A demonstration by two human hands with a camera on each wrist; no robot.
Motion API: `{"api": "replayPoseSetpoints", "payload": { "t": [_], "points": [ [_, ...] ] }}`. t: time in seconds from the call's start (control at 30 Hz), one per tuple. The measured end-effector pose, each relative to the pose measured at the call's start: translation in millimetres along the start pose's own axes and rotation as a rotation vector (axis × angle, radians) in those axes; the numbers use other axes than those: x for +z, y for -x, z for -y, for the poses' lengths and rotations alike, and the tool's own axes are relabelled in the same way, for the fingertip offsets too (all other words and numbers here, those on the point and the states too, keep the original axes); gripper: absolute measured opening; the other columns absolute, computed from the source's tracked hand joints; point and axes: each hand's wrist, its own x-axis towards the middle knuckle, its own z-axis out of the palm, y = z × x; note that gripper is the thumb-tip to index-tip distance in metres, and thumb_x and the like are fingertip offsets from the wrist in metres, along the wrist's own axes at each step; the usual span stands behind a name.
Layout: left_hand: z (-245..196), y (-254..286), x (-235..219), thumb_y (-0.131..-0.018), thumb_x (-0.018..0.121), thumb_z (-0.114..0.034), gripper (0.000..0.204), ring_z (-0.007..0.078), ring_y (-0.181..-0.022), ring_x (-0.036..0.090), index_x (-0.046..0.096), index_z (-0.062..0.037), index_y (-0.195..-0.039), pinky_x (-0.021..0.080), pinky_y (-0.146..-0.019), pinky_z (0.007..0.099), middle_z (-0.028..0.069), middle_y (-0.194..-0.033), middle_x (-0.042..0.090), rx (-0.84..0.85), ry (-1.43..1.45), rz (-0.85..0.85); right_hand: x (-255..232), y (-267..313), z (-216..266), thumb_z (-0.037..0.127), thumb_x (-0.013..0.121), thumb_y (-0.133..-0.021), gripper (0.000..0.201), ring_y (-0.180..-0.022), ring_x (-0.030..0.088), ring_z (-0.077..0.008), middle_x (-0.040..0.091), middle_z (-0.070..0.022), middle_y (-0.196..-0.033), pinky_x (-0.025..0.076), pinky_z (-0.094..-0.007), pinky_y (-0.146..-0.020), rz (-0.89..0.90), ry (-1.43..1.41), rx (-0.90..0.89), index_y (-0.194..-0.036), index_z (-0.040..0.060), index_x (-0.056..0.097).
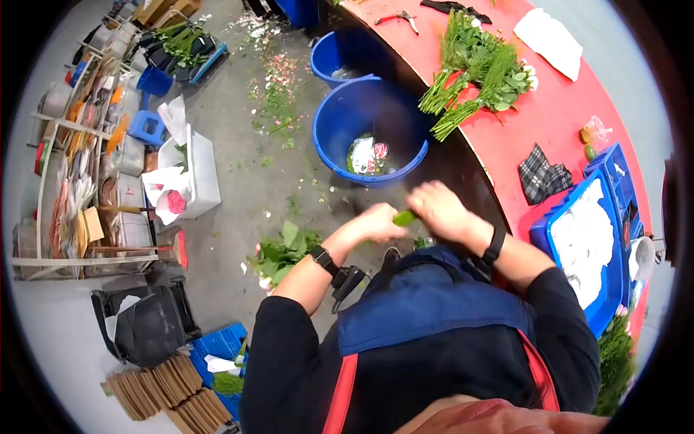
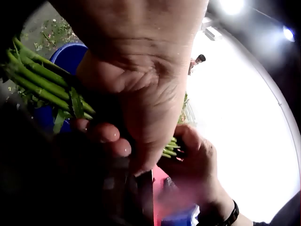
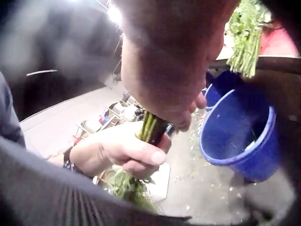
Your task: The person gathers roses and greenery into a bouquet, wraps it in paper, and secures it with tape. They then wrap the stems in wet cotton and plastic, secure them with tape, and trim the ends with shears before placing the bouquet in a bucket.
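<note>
A bundle of green stems (image 2: 44, 84) runs through my left hand (image 1: 381, 223), whose fingers curl round it in both wrist views. Its leafy end (image 1: 285, 249) hangs to the left, beside my left forearm. Close to the left hand, my right hand (image 1: 439, 210) has its fingers curled round the stem ends (image 1: 405, 217). In the right wrist view the stems (image 3: 151, 127) show between the two hands, and the left thumb (image 3: 150, 155) lies across them. The right palm hides part of its grip.
A large blue bucket (image 1: 372, 181) stands on the floor ahead, with another behind it. To the right, the red table (image 1: 499, 145) holds green bunches (image 1: 477, 72), pruners (image 1: 397, 18), checked cloth (image 1: 542, 176) and a blue tray (image 1: 538, 235). A white bin (image 1: 206, 173) stands left.
</note>
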Motion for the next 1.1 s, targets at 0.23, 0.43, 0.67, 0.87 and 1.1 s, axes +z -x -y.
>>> {"api": "replayPoseSetpoints", "payload": {
  "t": [0.23, 0.43, 0.67, 0.87, 1.1],
  "points": [
    [66.4, -5.8, -124.3, -0.076, 0.065, -0.032, 0.03, 0.0258, -0.061, 0.065, 0.067, -0.0014, -0.077, 0.05, -0.06, 0.0382, 0.0154, -0.066, 0.065, -0.055, -0.035, -0.778, 2.2, -143.5, -131.2, 0.02, 0.071, -0.079, 0.046, -0.105, 0.06, -0.0324, 0.062, -0.0193, -0.109, 0.046, -0.0383, -0.092, -0.133, -0.116, 0.189, -0.117, -0.002, 0.057],
    [84.2, -32.5, -205.1, -0.076, 0.068, -0.035, 0.031, 0.0367, -0.072, 0.065, 0.067, -0.0046, -0.08, 0.051, -0.066, 0.0434, 0.0187, -0.073, 0.066, -0.345, -0.108, -1.042, 9.7, -294.6, -365.9, 0.055, 0.066, -0.08, 0.054, -0.079, 0.061, -0.0122, 0.063, -0.0022, -0.091, 0.052, -0.0305, -0.067, 0.076, -0.716, 0.958, -0.104, 0.0062, 0.064],
    [135.5, -107.7, -291.6, -0.068, 0.076, -0.028, 0.028, 0.0331, -0.063, 0.065, 0.057, -0.0076, -0.074, 0.051, -0.057, 0.0428, 0.0142, -0.066, 0.064, -0.457, -0.378, -1.147, 98.2, -391.2, -633.9, 0.079, 0.044, -0.076, 0.091, -0.117, 0.051, -0.0319, 0.057, -0.0221, -0.121, 0.039, -0.0372, -0.095, -0.026, -0.184, 1.08, -0.117, -0.0007, 0.06],
    [180.7, -163.2, -321.0, -0.07, 0.073, -0.028, 0.025, 0.0309, -0.061, 0.065, 0.057, -0.0094, -0.073, 0.051, -0.055, 0.0412, 0.0117, -0.065, 0.064, -0.448, -0.481, -1.099, 155.4, -449.7, -714.8, 0.069, 0.053, -0.08, 0.074, -0.12, 0.05, -0.0204, 0.059, -0.017, -0.123, 0.036, -0.0325, -0.099, -0.052, -0.396, 1.217, -0.117, 0.0055, 0.064],
    [192.9, -189.2, -345.3, -0.069, 0.074, -0.023, 0.025, 0.0318, -0.066, 0.067, 0.06, -0.0057, -0.08, 0.053, -0.058, 0.0414, 0.0136, -0.07, 0.066, -0.466, -0.445, -0.916, 163.8, -416.0, -723.6, 0.052, 0.062, -0.084, 0.045, -0.079, 0.059, -0.0122, 0.065, -0.0055, -0.084, 0.044, -0.0271, -0.077, 0.148, -0.454, 0.891, -0.102, 0.0111, 0.061]
  ]
}}
